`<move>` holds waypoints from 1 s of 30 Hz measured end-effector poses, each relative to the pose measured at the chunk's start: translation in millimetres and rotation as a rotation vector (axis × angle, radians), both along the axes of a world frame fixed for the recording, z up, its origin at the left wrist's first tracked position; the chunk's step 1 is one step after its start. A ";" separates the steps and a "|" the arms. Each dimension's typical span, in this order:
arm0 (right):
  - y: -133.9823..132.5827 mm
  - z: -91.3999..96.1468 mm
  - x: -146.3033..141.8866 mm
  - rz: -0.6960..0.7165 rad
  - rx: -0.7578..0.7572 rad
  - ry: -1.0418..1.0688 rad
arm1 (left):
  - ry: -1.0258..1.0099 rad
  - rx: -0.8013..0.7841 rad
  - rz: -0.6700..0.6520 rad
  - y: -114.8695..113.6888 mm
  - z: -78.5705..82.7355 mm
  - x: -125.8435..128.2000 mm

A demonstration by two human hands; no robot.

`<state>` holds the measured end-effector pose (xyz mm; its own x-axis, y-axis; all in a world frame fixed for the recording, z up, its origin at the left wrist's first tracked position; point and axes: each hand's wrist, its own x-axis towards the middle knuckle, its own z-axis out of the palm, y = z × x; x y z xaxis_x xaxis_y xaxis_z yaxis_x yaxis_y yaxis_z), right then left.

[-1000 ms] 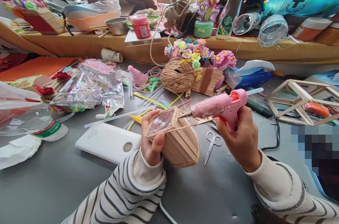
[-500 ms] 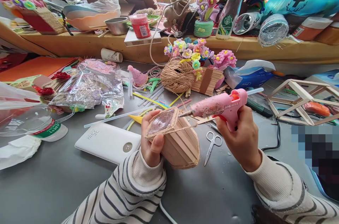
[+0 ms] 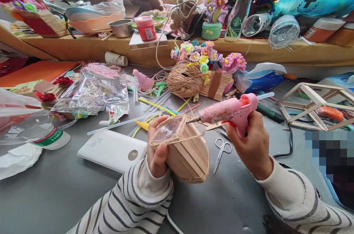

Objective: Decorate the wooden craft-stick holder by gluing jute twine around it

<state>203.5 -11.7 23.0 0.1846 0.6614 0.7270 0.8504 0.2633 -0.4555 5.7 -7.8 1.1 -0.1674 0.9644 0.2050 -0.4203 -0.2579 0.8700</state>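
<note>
at frame centre, the left hand grips a stick box, fingers wrapped round its twine-rimmed end. the right hand clasps a pink glue gun, nozzle at the rim, above the desk; scissors lie just right.

Grey table w/ scissors, power bank, twine ball.

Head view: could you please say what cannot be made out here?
Trigger of the glue gun: under the right hand.
Near side of the craft-stick pot: behind the left hand.
Whether the nozzle tip touches the twine rim: too small.
The table at right: masked by a pixelated patch.
</note>
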 end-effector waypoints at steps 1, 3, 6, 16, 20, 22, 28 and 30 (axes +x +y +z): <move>0.0 -0.3 0.1 -0.001 -0.004 0.004 | -0.001 0.003 -0.009 -0.1 0.2 0.0; 0.2 -0.8 0.2 -0.003 -0.010 0.009 | -0.004 0.003 -0.016 -0.1 0.3 -0.2; 0.7 -1.4 -0.2 -0.005 -0.007 0.008 | -0.014 -0.022 -0.020 -0.6 1.0 -0.5; 1.0 -1.3 -0.3 0.006 0.006 0.006 | -0.034 -0.071 -0.041 -3.4 5.8 0.9; 0.7 -1.0 -0.1 -0.018 -0.023 0.012 | -0.035 -0.069 -0.036 -3.6 6.8 1.5; 0.8 -1.0 -0.1 -0.035 -0.036 0.017 | -0.027 -0.062 -0.038 -3.4 6.5 1.0; 1.8 -1.2 0.5 -0.019 -0.026 0.019 | -0.032 -0.056 -0.025 -2.9 5.2 0.0; 2.4 -1.7 1.3 -0.016 -0.027 0.027 | -0.039 -0.059 -0.046 -2.7 4.1 -0.9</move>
<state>204.8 -9.3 21.2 0.2149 0.6776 0.7033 0.8419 0.2366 -0.4851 4.8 -10.5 5.2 -0.1293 0.9815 0.1414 -0.4644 -0.1860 0.8659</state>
